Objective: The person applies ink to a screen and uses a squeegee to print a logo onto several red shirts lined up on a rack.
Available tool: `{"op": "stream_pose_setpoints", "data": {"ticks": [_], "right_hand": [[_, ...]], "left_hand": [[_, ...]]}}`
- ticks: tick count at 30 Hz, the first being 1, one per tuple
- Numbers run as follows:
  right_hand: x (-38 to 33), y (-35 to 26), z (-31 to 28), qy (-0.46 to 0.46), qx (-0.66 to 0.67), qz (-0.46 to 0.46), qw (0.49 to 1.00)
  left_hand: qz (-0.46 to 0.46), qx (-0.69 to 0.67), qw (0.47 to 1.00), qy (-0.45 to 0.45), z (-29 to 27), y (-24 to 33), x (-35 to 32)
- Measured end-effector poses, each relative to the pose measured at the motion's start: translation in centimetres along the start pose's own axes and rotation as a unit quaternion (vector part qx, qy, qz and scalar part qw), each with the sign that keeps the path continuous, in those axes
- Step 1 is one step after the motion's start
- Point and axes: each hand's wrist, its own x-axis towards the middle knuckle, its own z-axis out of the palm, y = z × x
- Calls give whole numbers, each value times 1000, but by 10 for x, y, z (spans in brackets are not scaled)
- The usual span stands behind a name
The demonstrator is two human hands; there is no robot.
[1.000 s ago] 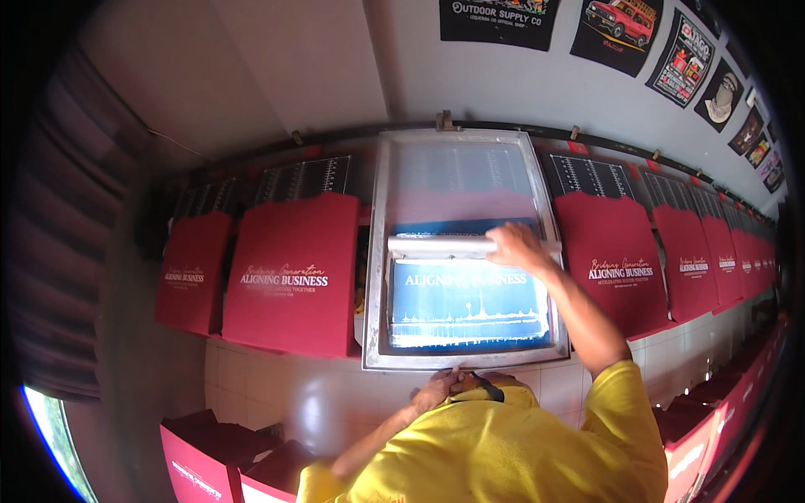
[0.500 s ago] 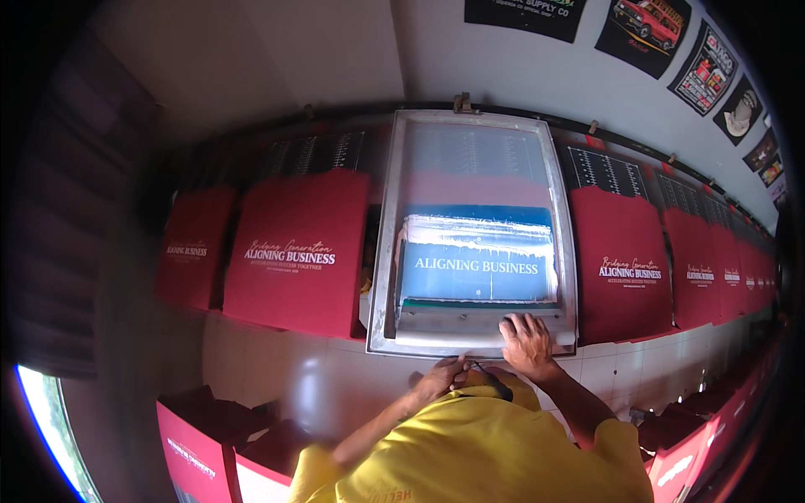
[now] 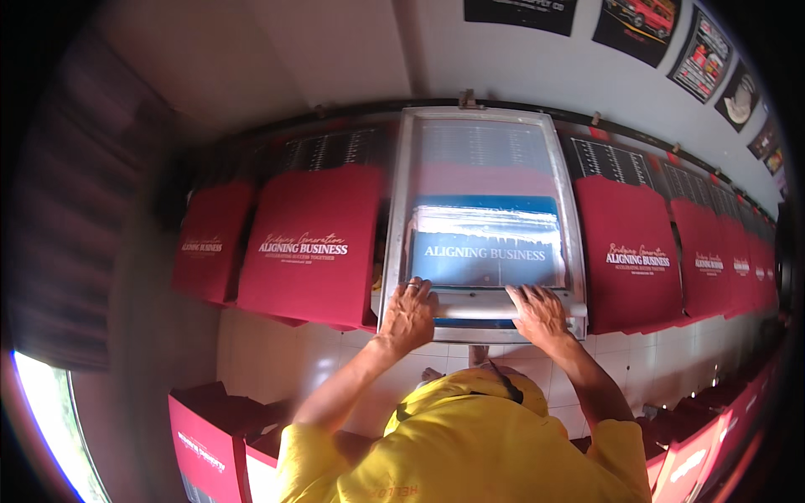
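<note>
yellow short sleeves (image 3: 312, 448) on both arms, elbows out, forearms angling inward and forward to the near end of a silver metal rectangular screen frame (image 3: 568, 193). backs of both hands face up, wrists roughly level with the frame's near edge.

grip: left hand (image 3: 408, 317) curled over the left end of a long pale grey squeegee bar (image 3: 474, 310), right hand (image 3: 541, 314) curled over it right of centre. fingers on top and bent, both closed around the bar, slight gap at most; thumb contact underneath not visible. bar lies crosswise inside the frame, just below the white lettering on a blue rectangular stencil panel (image 3: 486, 268). bright white streaky band (image 3: 478, 220) across the panel's far part, ink or glare, can't tell.

frame sits between dark red shirts, one on the left (image 3: 306, 289), one on the right (image 3: 633, 293).

vs half a second ago: left hand was off the bar, down by the waist; now it's on. right hand has stayed on the bar. bar sits a bit farther from the frame's near edge. lettering remains uncovered.
</note>
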Motion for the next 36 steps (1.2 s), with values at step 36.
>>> {"op": "stream_pose_setpoints", "data": {"ticks": [36], "right_hand": [[93,125,5,-12,-1,122,992]], "left_hand": [[17,-3,997,70,42,-107,123]]}}
